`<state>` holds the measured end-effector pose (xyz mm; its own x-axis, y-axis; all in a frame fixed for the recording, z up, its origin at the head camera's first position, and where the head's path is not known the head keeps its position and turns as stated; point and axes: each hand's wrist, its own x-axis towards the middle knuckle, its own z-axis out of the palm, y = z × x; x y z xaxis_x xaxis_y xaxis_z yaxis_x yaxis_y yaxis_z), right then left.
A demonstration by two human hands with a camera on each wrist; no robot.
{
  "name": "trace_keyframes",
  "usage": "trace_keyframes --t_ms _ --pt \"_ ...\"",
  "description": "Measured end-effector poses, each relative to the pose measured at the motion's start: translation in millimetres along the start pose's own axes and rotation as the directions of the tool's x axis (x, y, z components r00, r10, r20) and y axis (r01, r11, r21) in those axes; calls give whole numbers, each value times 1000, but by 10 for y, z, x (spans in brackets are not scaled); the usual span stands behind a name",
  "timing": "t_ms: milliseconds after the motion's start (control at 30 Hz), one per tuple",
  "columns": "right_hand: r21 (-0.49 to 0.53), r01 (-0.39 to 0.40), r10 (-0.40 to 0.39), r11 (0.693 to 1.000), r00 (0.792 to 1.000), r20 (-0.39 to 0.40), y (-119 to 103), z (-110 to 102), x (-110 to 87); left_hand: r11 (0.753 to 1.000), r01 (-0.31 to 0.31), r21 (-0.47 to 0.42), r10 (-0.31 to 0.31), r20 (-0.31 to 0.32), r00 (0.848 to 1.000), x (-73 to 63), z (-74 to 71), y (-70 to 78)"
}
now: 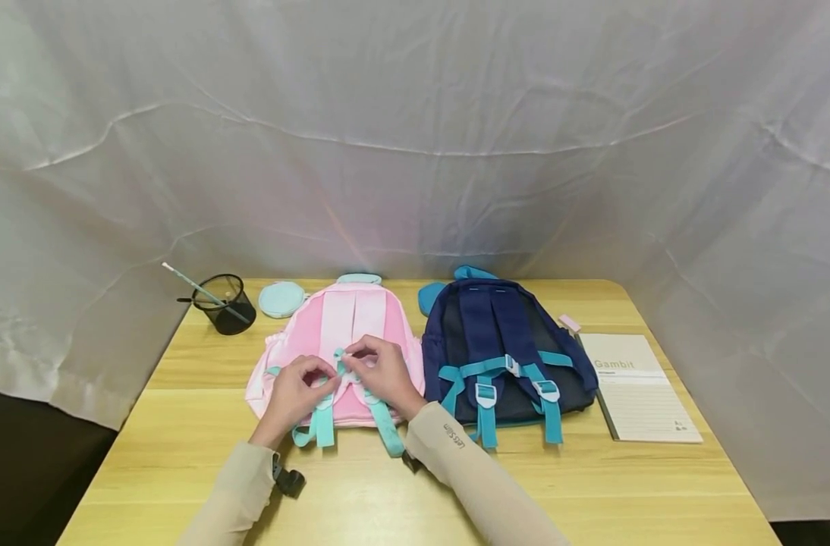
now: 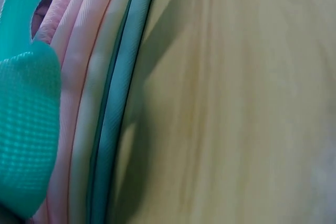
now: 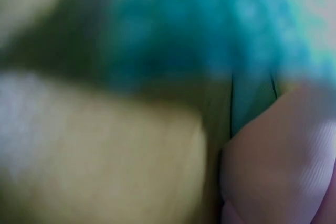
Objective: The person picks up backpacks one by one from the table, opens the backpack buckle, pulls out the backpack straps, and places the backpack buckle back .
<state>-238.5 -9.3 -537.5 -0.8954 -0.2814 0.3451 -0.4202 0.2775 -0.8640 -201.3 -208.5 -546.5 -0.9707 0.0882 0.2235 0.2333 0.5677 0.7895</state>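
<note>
A pink backpack [image 1: 306, 334] lies straps-up on the wooden table in the head view. My left hand [image 1: 295, 390] is over its lower left part, thumb and fingertips pinching a mint strap near the middle. Opposite it, my right hand [image 1: 384, 375] pinches the mint strap's upper end [image 1: 338, 354] between thumb and fingers. A small white part shows between the hands, too small to make out. Two mint strap tails [image 1: 388, 430] hang towards the front. The left wrist view shows the backpack's edge [image 2: 79, 103] and a mint strap [image 2: 29, 135]; the right wrist view has a blurred strap [image 3: 173, 24].
Right beside the pink backpack lies a navy backpack [image 1: 449, 326] with blue straps fastened across by a white buckle [image 1: 513, 365]. A notebook [image 1: 633, 417] lies at the right. Back left are a round mint pouch [image 1: 281, 299] and a black mesh cup [image 1: 232, 322] holding a pencil [image 1: 190, 282].
</note>
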Motion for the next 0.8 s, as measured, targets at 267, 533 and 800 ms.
trace_keyframes --t_ms 267,533,800 --pt "0 -3 3 1000 1000 8 -17 -14 2 999 39 26 -39 -11 999 44 -16 116" --pt "4 -23 23 1000 1000 7 -12 -7 7 999 27 31 -26 -34 999 29 21 125" --pt "21 -40 41 999 999 -24 -10 -19 -4 999 -20 41 20 -18 1000 -6 44 69"
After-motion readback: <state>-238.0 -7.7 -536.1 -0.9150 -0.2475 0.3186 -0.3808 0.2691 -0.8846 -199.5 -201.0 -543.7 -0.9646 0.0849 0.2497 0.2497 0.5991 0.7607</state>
